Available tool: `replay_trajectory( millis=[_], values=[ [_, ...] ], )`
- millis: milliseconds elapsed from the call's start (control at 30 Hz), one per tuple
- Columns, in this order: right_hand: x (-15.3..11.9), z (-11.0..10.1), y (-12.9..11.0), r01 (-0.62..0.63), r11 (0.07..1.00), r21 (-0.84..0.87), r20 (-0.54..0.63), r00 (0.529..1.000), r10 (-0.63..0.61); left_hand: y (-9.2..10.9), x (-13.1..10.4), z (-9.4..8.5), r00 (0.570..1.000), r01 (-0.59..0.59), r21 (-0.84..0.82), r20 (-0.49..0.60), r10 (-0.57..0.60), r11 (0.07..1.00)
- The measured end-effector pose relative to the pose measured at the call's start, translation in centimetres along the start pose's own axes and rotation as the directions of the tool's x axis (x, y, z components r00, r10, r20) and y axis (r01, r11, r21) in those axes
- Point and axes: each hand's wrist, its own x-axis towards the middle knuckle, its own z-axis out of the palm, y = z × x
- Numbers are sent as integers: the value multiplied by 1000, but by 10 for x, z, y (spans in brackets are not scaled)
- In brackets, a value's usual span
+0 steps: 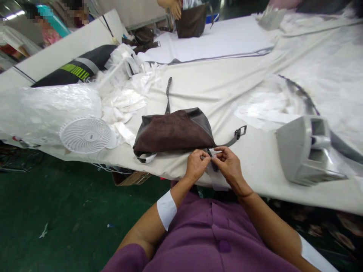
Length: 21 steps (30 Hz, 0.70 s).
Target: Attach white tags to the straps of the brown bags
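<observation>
A dark brown bag (176, 132) lies on the cloth-covered table in front of me. One strap (168, 96) stretches away from its far side, and a strap with a buckle (240, 132) extends to the right. At the bag's near right corner, my left hand (197, 165) is closed in a pinch on a short dark strap (212, 158). My right hand (228, 164) pinches at the same strap from the right, fingertips close to those of my left hand. A white wrapped piece (147, 158) shows at the bag's near left corner.
To the left are a white fan (87, 135) and clear plastic wrapping (53, 102). A grey tape dispenser (303, 151) stands at the right, near white paper strips (266, 105). Across the table, another person's hand (176, 8) is at a brown bag (191, 22).
</observation>
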Motion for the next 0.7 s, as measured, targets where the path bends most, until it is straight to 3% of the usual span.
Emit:
replay_trajectory(
  millis=[100,233,367,467,600,700],
  values=[
    [1,-1,2,-40,993,109,56,998,34,0,2,7,987,160,-156,8,-161,975],
    [-1,0,5,-145,961,236,105,987,123,2,6,16,927,356,-422,46,-373,834],
    [-2,-1,3,-272,915,297,181,957,226,6,11,24,894,351,-486,-79,-440,800],
    [3,-1,1,-291,924,247,228,945,236,7,13,28,878,351,-480,-130,-461,804],
    [15,7,2,-233,960,154,89,971,222,4,8,28,881,309,-520,-160,-446,797],
    [21,18,3,-230,929,289,-2,971,241,-1,-2,24,875,248,-597,-200,-442,762]
  ],
)
